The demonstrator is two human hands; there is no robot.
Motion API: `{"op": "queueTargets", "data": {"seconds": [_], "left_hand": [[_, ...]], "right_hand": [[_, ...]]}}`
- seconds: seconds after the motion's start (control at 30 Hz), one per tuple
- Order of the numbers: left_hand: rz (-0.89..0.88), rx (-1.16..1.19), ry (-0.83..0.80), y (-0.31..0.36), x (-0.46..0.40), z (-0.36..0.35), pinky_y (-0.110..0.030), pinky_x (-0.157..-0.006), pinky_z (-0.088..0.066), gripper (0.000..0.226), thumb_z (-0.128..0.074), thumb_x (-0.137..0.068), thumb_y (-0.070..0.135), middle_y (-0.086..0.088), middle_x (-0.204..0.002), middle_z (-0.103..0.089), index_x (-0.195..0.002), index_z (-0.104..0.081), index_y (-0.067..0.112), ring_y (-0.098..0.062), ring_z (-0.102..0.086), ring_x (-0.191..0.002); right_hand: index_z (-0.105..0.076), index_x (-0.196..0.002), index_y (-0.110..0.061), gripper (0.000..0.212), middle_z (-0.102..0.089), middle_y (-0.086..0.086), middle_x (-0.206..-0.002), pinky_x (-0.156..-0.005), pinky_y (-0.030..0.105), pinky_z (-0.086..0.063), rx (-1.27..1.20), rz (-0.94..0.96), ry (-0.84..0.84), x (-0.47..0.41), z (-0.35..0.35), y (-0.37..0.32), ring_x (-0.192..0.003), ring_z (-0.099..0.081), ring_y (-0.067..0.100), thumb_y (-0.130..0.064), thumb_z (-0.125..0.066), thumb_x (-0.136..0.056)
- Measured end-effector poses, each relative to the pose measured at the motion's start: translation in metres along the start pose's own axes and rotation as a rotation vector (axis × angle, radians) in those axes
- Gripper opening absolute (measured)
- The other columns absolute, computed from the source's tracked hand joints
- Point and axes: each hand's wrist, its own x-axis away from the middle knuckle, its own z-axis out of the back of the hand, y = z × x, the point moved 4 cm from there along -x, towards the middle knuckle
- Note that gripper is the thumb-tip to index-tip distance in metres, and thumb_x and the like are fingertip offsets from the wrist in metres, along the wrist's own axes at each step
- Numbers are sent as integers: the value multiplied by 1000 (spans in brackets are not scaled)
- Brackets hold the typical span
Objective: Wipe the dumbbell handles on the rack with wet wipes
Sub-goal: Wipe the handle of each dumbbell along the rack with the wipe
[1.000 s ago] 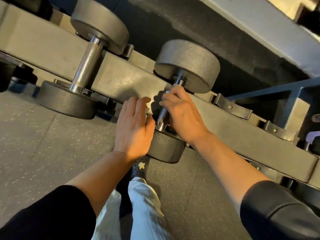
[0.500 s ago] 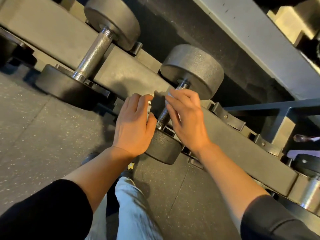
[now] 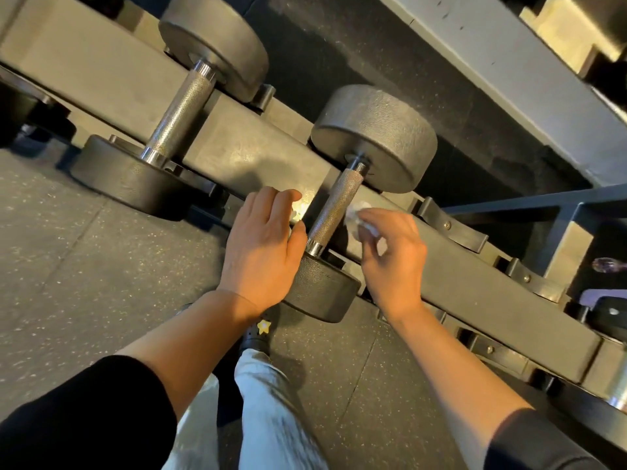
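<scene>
We have one view only, worn on the person's head, wide-angle, so nothing is shared with a second; it looks forward and steeply down, tilted, so the rack (image 3: 237, 144) runs aslant from upper left to lower right; it sits close above both forearms; the speckled floor (image 3: 68, 252) fills the lower left, the person's leg (image 3: 271, 408) the bottom edge.

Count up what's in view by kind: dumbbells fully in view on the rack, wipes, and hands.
Dumbbells: 2, the left dumbbell and the right dumbbell
Wet wipe: 1, the wet wipe pinched in the right hand
Hands: 2, with the left hand
Total: 5
</scene>
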Motion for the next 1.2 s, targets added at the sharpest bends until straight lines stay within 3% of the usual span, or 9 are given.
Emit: {"op": "queueTargets", "data": {"seconds": [0.13,0.3,0.4,0.6,0.73,0.87,0.97,1.1,1.2], "left_hand": [[-11,-14,-46,5,-1,2,-30,-77,-38,36,-40,-91,26,-11,-99,-53,-115,-55,4,-19,-42,-91],[-6,-18,-60,7,-1,1,-30,-77,-34,35,-41,-90,26,-11,-99,-53,-113,-56,4,-21,-42,-93],[-15,-6,-54,7,-1,2,-27,-76,-33,32,-42,-91,23,-10,-100,-52,-113,-54,5,-19,-43,-92],[-31,-109,-65,8,-5,13,-26,-81,-36,33,-45,-91,25,-8,-102,-53,-116,-55,6,-17,-45,-92],[-27,-158,-11,-18,-17,45,-33,-77,-45,35,-49,-89,26,-12,-95,-56,-114,-58,3,-24,-50,-88],[-17,-300,3,-65,-33,85,-28,-77,-34,37,-48,-88,26,-15,-98,-54,-115,-56,2,-24,-45,-89],[-1,-362,2,-95,-44,109,-29,-73,-32,33,-52,-88,22,-16,-97,-53,-113,-55,1,-24,-42,-86],[-6,-333,-25,-123,-57,121,-36,-71,-42,33,-63,-86,18,-13,-97,-55,-115,-56,3,-25,-48,-87],[-35,-330,-58,-130,-68,116,-30,-70,-38,30,-59,-89,22,-10,-93,-54,-113,-56,5,-24,-49,-82]], "right_hand": [[-64,-99,-5,22,-57,9,-99,-81,4,-34,-60,-189,94,-17,-6,8,-92,-44,1,2,-69,-79],[-63,-94,-4,19,-59,8,-94,-69,12,-41,-192,-242,-16,-13,-25,8,-81,-54,13,4,-65,-77],[-66,-91,-6,21,-63,6,-94,-69,7,-41,-311,-263,-100,2,-20,4,-82,-55,8,7,-67,-74],[-65,-94,-9,18,-63,4,-97,-71,8,-43,-448,-198,16,-20,-10,-28,-85,-55,-1,4,-67,-81],[-65,-100,-4,18,-61,6,-97,-76,11,-43,-390,-76,-9,-46,-36,-64,-88,-55,6,-2,-67,-83],[-65,-98,-6,17,-59,7,-100,-82,7,-40,-346,-49,-42,-68,-73,-98,-92,-52,6,-3,-66,-82],[-66,-101,-8,19,-58,5,-105,-86,7,-39,-354,-72,-74,-80,-101,-115,-96,-48,1,-2,-65,-83],[-65,-108,-7,25,-61,7,-108,-87,4,-37,-323,-105,-4,-96,-126,-126,-99,-53,7,-2,-65,-84],[-65,-108,-8,25,-61,3,-105,-83,0,-35,-326,-187,71,-108,-138,-124,-94,-49,-3,-1,-64,-84]]}}
